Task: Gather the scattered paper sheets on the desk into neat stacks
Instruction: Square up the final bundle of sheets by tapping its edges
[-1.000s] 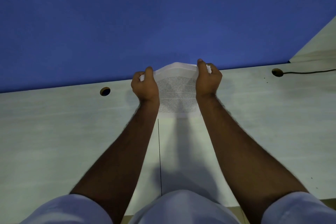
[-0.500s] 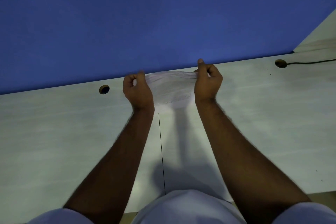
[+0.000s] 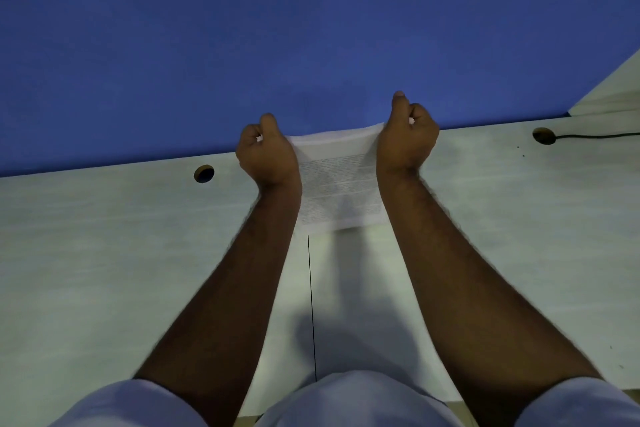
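Up front, gripping the sheets (image 3: 341, 184) at both side edges: left hand (image 3: 268, 156) curled round the left edge with thumb pointing up, right hand (image 3: 407, 142) curled round the right edge, thumb likewise raised, a sliver of white paper showing between the curled fingers of each. Holding the sheets between the two fists, printed face toward the camera, lines of small text too fine for reading. Standing roughly upright, top edge reaching the line where bench meets wall, bottom edge sitting low near the bench (image 3: 121, 253); touching or hovering just above it, cannot tell. Looking slightly blurred along the top edge.

Stretching forward from short pale sleeves (image 3: 131, 402) at the bottom corners, both bare forearms framing the sheets. Casting a dark shadow down the middle of the pale bench toward the body.

Running straight from under the sheets toward the body, a thin dark seam (image 3: 311, 305) in the bench top. Sitting left of the left hand, a round cable hole (image 3: 204, 173); sitting well to the right, a second hole (image 3: 543, 135) with a dark cable (image 3: 595, 136) leading off to the right edge. Rising behind it all, a blue wall (image 3: 311, 28), with a pale panel (image 3: 613, 90) cutting in at the far right.
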